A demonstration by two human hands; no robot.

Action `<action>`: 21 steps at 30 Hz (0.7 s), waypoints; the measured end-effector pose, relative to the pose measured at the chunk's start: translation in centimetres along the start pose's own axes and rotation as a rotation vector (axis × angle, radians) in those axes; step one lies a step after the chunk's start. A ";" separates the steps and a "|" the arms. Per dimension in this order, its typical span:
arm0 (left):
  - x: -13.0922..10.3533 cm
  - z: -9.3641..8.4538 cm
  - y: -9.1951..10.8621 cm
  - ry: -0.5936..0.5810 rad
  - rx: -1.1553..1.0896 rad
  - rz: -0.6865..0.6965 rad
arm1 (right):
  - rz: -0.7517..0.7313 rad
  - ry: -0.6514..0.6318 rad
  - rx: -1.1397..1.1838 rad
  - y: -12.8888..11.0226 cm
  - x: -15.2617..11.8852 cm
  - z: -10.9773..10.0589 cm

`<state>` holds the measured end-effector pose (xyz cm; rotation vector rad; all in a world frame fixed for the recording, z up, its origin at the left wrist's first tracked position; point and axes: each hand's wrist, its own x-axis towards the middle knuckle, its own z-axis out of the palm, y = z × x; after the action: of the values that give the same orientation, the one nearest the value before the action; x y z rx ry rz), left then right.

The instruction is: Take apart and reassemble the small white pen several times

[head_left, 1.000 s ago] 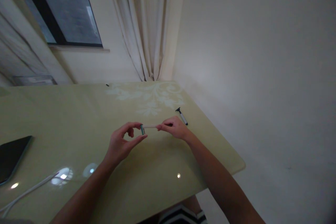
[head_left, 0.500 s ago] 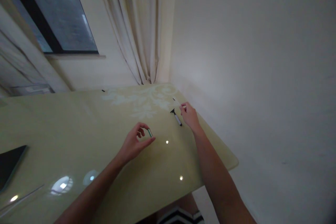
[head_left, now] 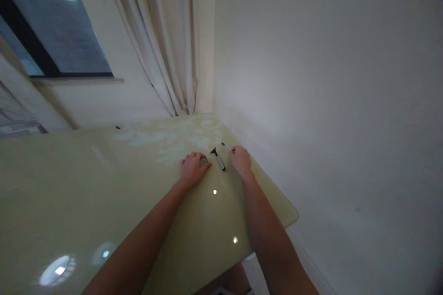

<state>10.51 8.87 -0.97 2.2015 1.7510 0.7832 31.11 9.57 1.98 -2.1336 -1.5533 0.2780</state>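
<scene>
My left hand (head_left: pixel 194 168) rests low over the table, thumb and fingers closed round a small slim item (head_left: pixel 206 160). Most of that item is covered, and its kind cannot be made out. A razor (head_left: pixel 218 160) with a black head and grey-and-black handle lies on the tabletop between my two hands. To the right of it, my right hand (head_left: pixel 241 161) pinches the thin pale handle of what looks like a toothbrush (head_left: pixel 226 146). Its dark head points away to the left, just beyond the razor's head.
The pale yellow glossy table (head_left: pixel 166 244) ends at a rounded corner on the right, close to the wall (head_left: pixel 328 101). A small dark object (head_left: pixel 118 127) lies near its far edge. A curtain (head_left: pixel 169 55) and a window (head_left: pixel 76 32) are behind.
My left hand has moved forward and right with the small item, coming down beside the razor. The right hand still grips the toothbrush. The view has shifted a little to the right.
</scene>
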 end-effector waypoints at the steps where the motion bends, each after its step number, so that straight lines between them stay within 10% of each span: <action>1: 0.0 0.0 -0.2 -0.007 0.008 0.002 | 0.017 -0.006 -0.002 -0.1 -0.2 -0.1; 21: -0.3 -0.2 -0.8 -0.040 0.025 -0.038 | 0.121 -0.057 -0.052 0.2 -0.6 -0.2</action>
<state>9.69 8.78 -1.24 2.1782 1.7872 0.7072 31.15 8.94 2.02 -2.2824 -1.4797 0.3456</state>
